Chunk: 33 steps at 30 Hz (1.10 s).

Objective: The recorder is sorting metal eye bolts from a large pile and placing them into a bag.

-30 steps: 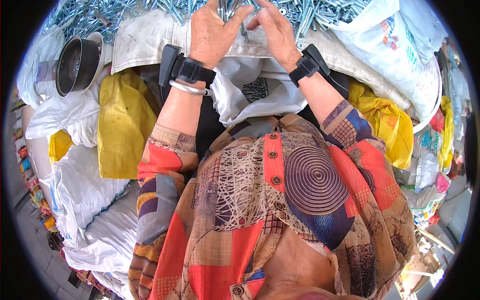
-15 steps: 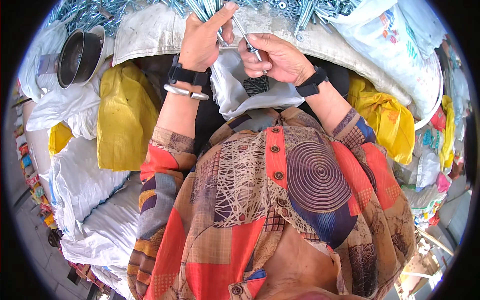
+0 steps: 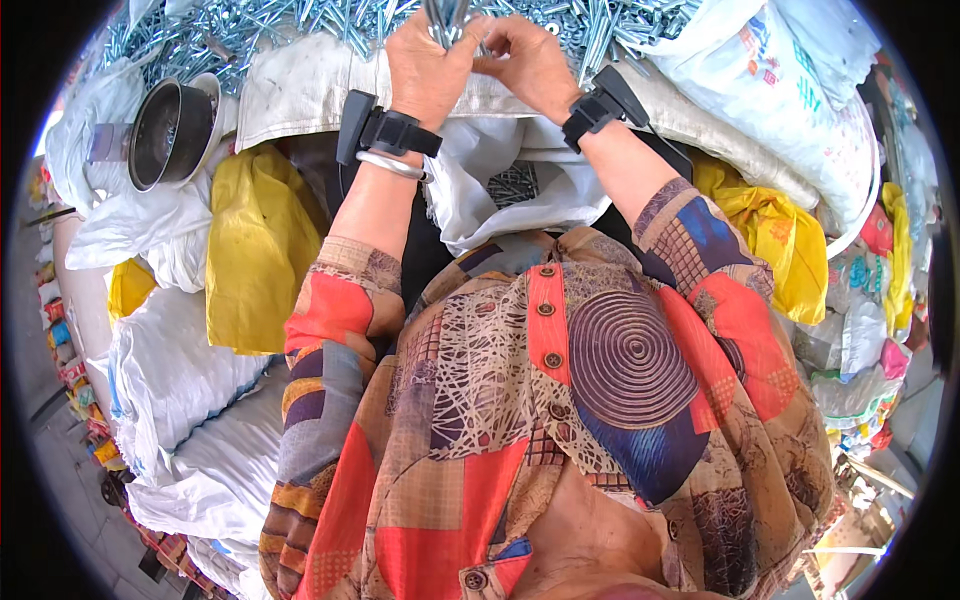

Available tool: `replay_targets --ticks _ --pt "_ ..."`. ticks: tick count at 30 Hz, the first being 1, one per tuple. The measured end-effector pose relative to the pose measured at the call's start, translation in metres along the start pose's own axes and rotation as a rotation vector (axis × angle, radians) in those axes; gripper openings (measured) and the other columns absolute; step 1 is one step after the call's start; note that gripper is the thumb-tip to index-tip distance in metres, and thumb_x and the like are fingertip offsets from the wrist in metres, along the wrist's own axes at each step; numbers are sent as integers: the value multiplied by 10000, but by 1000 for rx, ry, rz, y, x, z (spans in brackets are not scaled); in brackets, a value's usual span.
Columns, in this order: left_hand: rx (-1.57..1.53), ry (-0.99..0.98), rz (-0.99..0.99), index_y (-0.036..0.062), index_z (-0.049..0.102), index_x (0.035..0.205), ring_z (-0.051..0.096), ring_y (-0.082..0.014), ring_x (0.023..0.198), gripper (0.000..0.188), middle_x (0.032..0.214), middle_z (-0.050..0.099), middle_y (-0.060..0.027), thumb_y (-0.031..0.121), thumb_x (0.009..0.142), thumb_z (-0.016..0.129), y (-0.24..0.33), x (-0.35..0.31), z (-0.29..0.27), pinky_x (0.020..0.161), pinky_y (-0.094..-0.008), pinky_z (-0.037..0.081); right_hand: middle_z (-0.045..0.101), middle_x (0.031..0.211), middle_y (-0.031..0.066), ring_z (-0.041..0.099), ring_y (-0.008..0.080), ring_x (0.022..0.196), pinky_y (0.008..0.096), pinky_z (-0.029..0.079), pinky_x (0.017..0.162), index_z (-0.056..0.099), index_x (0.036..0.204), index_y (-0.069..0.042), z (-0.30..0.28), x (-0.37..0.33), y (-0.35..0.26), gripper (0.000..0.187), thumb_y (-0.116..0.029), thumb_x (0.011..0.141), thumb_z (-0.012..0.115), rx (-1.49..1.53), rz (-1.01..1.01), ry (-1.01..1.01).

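Note:
At the top middle, my left hand (image 3: 430,75) is closed around a bundle of long silvery bolts (image 3: 446,14), their upper ends cut off by the picture's edge. Close against it is my right hand (image 3: 532,65), its fingers bent and pinched together near the bundle. Whatever lies in those fingertips is hidden. Both hands are over the near side of a wide heap of loose bolts (image 3: 330,22). Below them, between my forearms, an open white sack (image 3: 470,195) holds more dark metal bolts (image 3: 512,183).
A pale cloth (image 3: 300,85) drapes over the work surface's near edge. At left stand a dark round pan (image 3: 165,135) and a yellow sack (image 3: 255,250), with white sacks (image 3: 180,370) below. To the right are a large white bag (image 3: 770,100) and another yellow bag (image 3: 775,240).
Both hands have moved forward toward the heap. The long bolt with a fitting on it, earlier in my right fingers, no longer shows there. The right hand has turned, back upward.

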<state>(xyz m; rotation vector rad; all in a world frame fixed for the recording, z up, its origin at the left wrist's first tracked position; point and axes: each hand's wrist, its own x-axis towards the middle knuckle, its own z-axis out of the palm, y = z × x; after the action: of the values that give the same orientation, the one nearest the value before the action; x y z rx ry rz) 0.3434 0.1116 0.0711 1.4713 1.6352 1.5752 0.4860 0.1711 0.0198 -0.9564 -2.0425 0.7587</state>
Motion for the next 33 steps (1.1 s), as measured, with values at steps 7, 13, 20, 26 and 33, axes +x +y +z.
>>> replay_targets --ticks 7,13,20,26,33 --pt "83 -6 102 -50 681 893 665 -266 683 239 762 700 -169 171 830 747 -2 1 -8 640 -384 502 693 943 74 654 180 861 311 512 774 663 996 -17 -8 -12 9 298 -300 908 703 461 149 53" --pt "197 -36 117 -49 669 864 659 -324 660 310 741 685 -194 239 815 771 -9 4 -6 616 -409 499 676 1139 95 599 163 1120 325 414 1044 593 1282 -14 -5 -14 -6 464 -390 1040 468 501 216 -28" --pt "6 -24 145 -7 723 980 621 -89 707 222 838 733 -72 159 843 776 -15 4 2 650 -266 498 677 900 59 600 145 968 290 446 931 539 1318 13 1 -13 -2 512 -413 1059 422 585 153 45" --pt "-7 -18 136 -10 724 973 600 -96 715 229 829 729 -48 167 839 780 -12 0 -3 682 -288 497 639 874 41 595 119 841 275 472 858 516 1350 0 6 -16 -11 496 -385 1038 489 454 95 93" --pt "-33 15 66 24 729 894 553 -66 587 194 713 668 -18 201 842 790 -8 -11 -7 550 -251 454 621 804 116 602 232 726 351 485 680 638 1162 -18 -9 -20 -13 401 -365 962 605 201 -51 98"
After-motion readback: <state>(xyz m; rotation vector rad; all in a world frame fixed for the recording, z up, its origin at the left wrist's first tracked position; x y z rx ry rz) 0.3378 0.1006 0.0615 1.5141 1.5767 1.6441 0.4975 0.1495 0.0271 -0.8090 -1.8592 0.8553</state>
